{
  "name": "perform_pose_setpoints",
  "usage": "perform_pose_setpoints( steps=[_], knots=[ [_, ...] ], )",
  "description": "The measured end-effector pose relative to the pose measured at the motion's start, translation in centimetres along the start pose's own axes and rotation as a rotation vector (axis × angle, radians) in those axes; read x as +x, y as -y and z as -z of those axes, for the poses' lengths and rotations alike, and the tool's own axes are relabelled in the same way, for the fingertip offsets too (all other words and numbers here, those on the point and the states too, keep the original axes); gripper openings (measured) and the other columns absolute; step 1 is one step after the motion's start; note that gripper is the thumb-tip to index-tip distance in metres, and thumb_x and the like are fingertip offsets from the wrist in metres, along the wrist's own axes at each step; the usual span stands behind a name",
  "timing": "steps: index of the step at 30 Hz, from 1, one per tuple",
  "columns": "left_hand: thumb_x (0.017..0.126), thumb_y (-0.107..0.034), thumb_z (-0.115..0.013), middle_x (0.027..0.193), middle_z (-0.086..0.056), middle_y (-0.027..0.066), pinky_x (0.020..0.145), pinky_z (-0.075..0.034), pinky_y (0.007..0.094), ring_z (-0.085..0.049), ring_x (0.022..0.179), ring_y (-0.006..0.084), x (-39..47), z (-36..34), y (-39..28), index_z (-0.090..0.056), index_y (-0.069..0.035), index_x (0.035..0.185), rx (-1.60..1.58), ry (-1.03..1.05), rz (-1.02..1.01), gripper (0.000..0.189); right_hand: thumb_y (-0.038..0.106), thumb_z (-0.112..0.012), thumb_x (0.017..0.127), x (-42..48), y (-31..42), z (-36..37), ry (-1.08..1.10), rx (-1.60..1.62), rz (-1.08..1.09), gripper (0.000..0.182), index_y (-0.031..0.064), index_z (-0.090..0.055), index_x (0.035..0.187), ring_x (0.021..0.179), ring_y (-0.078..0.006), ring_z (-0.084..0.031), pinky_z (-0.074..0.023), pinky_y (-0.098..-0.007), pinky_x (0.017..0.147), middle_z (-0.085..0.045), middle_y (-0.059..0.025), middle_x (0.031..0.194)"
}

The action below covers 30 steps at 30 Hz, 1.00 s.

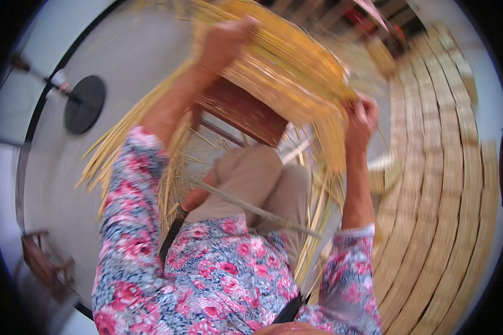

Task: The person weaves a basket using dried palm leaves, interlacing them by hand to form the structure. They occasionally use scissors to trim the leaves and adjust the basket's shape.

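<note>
A yellow woven straw piece (293, 79) lies over a dark reddish-brown wooden stool or bench (243, 109) before my knees. My left hand (226, 44) is closed on straw along its upper left part. At the right corner, my right hand (361, 115) pinches the edge between thumb and fingers. A flap of the straw (331, 140) hangs down below that hand. Long loose straws (113, 144) fan out under my left forearm. Across my lap lies a thin straight stick (255, 205). Motion blurs the weave and my left hand, so single strands there cannot be told apart.
Stacked rows of straw-coloured woven bundles (436, 176) fill the right side. A black round stand base (85, 104) is on the grey floor (54, 188) at left. A small wooden stool (48, 261) stands at lower left. Loose straw (314, 226) lies by my legs.
</note>
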<state>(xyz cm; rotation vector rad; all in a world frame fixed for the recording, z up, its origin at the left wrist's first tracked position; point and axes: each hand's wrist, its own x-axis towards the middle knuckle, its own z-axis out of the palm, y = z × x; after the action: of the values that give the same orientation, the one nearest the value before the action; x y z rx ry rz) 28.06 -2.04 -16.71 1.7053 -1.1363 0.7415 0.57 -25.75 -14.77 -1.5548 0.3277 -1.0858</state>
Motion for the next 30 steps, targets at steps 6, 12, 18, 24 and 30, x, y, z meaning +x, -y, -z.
perform_pose_setpoints(
  steps=[6,12,18,24,30],
  knots=[
    [0.098,-0.02,-0.056,0.079,-0.067,0.0146,0.061,-0.053,0.0449,-0.067,0.076,0.0384,-0.3,0.3,-2.1,-0.059,-0.012,0.101,-0.019,-0.081,-0.034,0.009,0.01,-0.057,0.103,0.2,-0.2,1.9,0.094,0.057,-0.038,0.007,0.0045,-0.057,0.106,0.096,-0.016,-0.064,-0.0583,-0.0344,0.09,-0.063,-0.0067,0.104],
    [0.098,-0.023,-0.056,0.075,-0.066,0.0137,0.058,-0.052,0.0459,-0.069,0.073,0.0346,-2.1,-0.4,-4.2,-0.061,-0.014,0.103,-0.044,0.016,-0.007,0.011,0.012,-0.056,0.103,1.3,-1.0,4.1,0.022,0.15,-0.147,0.007,0.0055,-0.056,0.107,0.099,-0.0178,-0.065,-0.0571,-0.0341,0.093,-0.064,-0.0075,0.106],
    [0.089,-0.011,-0.055,0.075,-0.069,0.011,0.055,-0.055,0.0441,-0.072,0.071,0.0315,-2.0,0.3,-5.4,-0.064,-0.012,0.099,0.079,0.069,-0.045,0.014,0.014,-0.058,0.103,1.0,-1.2,5.7,0.092,0.207,-0.162,0.011,0.0056,-0.056,0.11,0.104,-0.02,-0.063,-0.054,-0.0352,0.097,-0.064,-0.008,0.109],
    [0.095,-0.018,-0.056,0.077,-0.063,0.0168,0.059,-0.05,0.0494,-0.065,0.074,0.0414,-1.7,0.0,-4.1,-0.059,-0.015,0.099,0.014,0.062,-0.084,0.006,0.009,-0.059,0.101,0.5,-0.9,4.9,0.146,-0.839,0.222,0.008,0.0076,-0.058,0.109,0.11,-0.023,-0.062,-0.053,-0.0368,0.096,-0.064,-0.0098,0.114],
    [0.093,-0.019,-0.063,0.081,-0.063,0.0204,0.064,-0.053,0.0425,-0.066,0.074,0.0371,-0.1,0.8,-3.7,-0.065,-0.018,0.118,-0.003,0.162,-0.016,0.024,0.006,-0.061,0.099,1.6,-1.4,3.9,0.096,0.301,-0.086,0.003,0.0079,-0.061,0.101,0.089,-0.017,-0.066,-0.0594,-0.0327,0.081,-0.064,-0.0043,0.097]
  ],
)
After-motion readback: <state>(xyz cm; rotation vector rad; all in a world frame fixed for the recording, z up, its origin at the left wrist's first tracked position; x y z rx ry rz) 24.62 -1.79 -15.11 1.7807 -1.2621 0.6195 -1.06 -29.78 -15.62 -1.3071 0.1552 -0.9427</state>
